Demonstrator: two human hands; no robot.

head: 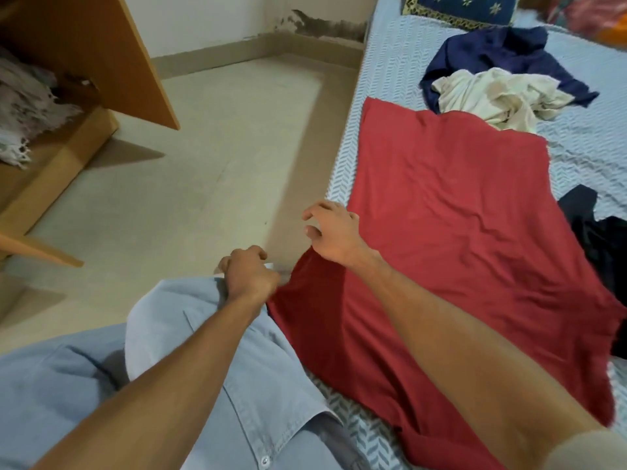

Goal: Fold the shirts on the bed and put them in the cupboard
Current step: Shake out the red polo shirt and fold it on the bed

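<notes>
Pale blue shirt point(217, 385) drapes nearest, beside the red shirt point(458, 249) spread flat on the bed point(383, 79). My left hand point(249, 276) grips its near corner; my right hand point(330, 232) rests there, fingers loose. No legible writing. Cupboard point(68, 96) stands across the floor point(220, 147).

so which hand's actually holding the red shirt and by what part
The left hand grips the red shirt at its near corner, off the bed's edge. The right hand rests on that edge, fingers spread, gripping nothing visible.
</notes>
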